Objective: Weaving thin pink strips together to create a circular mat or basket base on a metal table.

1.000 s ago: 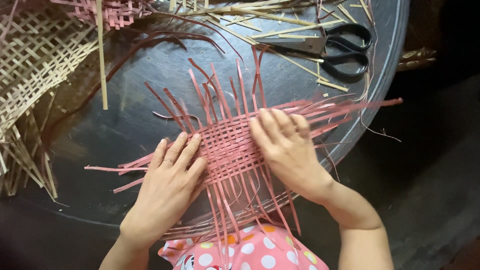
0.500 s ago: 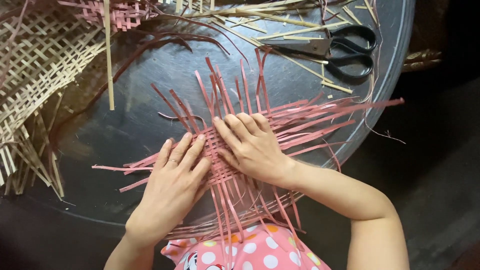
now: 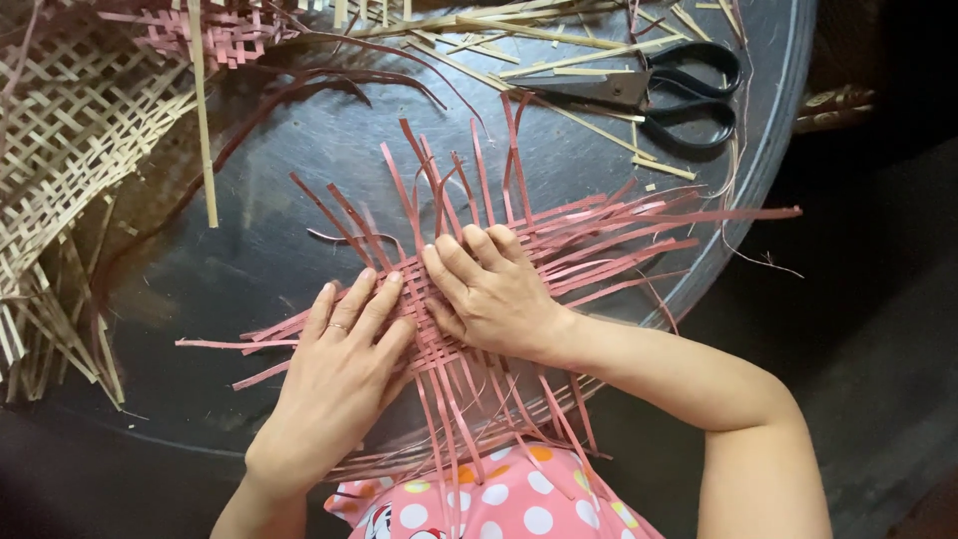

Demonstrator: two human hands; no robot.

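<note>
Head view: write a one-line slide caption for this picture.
Left hand and right hand press flat on a pink strip weave on a dark round tray, black scissors beyond.

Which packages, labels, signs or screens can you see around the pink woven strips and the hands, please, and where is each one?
None in view: no package, label, sign or screen. The left hand and right hand press flat on the pink woven strips on a dark round tray; black scissors lie at the far right, a pale woven mat at the left.
</note>
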